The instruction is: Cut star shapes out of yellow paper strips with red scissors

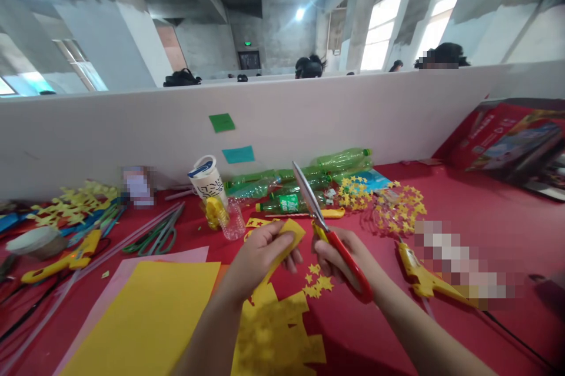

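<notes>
My left hand (265,252) is closed, pinching a folded strip of yellow craft sheet (295,232) between thumb and fingers. Red-handled scissors (351,267) are in my right hand (342,252), their blades pointing up and away to the left, just right of the strip. A small yellow bit shows by the right fingers near the scissors' pivot; I cannot tell whether they hold it. Below the hands lie cut yellow stars (318,283), and nearer me a notched yellow sheet (282,335) is partly covered by my left forearm.
At left are a yellow sheet (145,311), green-handled scissors (156,238) and a glue gun (66,261). Another glue gun (424,276) with a cord lies right. Green bottles (304,182), a paper cup (207,179) and star clusters (401,208) stand before the white partition (309,123).
</notes>
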Motion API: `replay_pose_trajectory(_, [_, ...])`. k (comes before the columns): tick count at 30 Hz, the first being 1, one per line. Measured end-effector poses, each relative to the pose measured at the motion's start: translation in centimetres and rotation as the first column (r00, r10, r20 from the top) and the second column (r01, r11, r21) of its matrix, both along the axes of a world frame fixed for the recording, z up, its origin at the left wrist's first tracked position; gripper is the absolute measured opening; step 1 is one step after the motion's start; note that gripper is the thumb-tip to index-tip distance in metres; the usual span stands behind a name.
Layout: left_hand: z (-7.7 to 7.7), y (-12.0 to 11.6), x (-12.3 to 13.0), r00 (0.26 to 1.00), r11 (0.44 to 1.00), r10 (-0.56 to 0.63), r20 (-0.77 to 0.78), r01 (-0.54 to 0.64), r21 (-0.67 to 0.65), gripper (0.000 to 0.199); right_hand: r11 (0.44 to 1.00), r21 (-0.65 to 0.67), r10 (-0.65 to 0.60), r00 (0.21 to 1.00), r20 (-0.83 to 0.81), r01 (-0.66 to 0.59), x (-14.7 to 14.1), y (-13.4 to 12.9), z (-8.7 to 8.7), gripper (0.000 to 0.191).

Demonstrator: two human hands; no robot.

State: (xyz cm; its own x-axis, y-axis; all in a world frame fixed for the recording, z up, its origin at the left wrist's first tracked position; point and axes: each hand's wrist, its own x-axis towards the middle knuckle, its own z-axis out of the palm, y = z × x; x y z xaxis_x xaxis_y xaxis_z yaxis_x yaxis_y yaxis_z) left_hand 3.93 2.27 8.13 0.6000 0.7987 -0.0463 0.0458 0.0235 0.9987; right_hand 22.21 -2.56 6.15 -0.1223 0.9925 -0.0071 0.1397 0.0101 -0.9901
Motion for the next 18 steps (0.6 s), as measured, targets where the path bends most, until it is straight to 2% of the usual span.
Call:
replay_pose_trajectory(4, [1.1,0.1,-1.5,0.971,0.971,0.233,0.052,-0.235,0.039,0.023,0.977,0.043,0.202,0.974,0.102,-0.208,0.4,-0.4,0.4,0.036])
replay_pose_trajectory(7, [1.6,0.1,-2.4,0.934,0.937,0.344,0.093,-0.347,0.024,0.018,0.958,0.032,0.269,0.935,0.230,-0.284,0.1,-0.7,0.3,0.040])
replay_pose_trajectory(11, [1.9,0.0,-3.0,0.922,0.925,0.377,0.088,-0.380,0.015,0.016,0.942,0.021,0.319,0.910,0.266,-0.336,-0.3,-1.0,-0.3,0.044])
replay_pose_trajectory(18, [2.3,-0.2,-3.3,0.918,0.916,0.392,0.063,-0.395,0.064,0.019,0.943,0.003,0.316,0.900,0.300,-0.332,-0.5,-1.1,-0.8,0.046])
